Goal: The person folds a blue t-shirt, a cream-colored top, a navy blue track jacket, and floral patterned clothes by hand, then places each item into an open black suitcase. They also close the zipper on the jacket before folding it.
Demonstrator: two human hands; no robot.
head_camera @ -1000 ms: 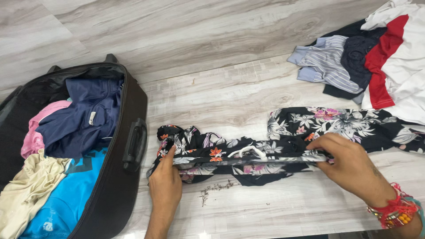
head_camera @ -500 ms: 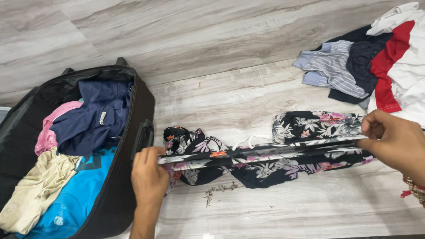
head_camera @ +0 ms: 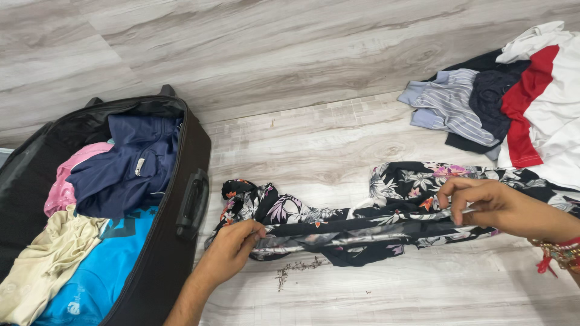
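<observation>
A black floral garment (head_camera: 362, 214) with pink, orange and white flowers lies stretched across the pale wood-look floor. My left hand (head_camera: 229, 250) pinches its left end near the suitcase. My right hand (head_camera: 489, 205) grips its upper edge toward the right, with red and beaded bracelets on that wrist. Between my hands the cloth is gathered into a long narrow fold.
An open black suitcase (head_camera: 187, 199) on the left holds navy, pink, cream and bright blue clothes. A pile of clothes (head_camera: 501, 96) with striped, dark, red and white pieces lies at the upper right. Small crumbs of dirt (head_camera: 296, 268) sit on the floor below the garment.
Both hands have moved inward and lowered the taut fold toward the floor. My right hand came back left from the far right edge; my left shifted right, away from the suitcase.
</observation>
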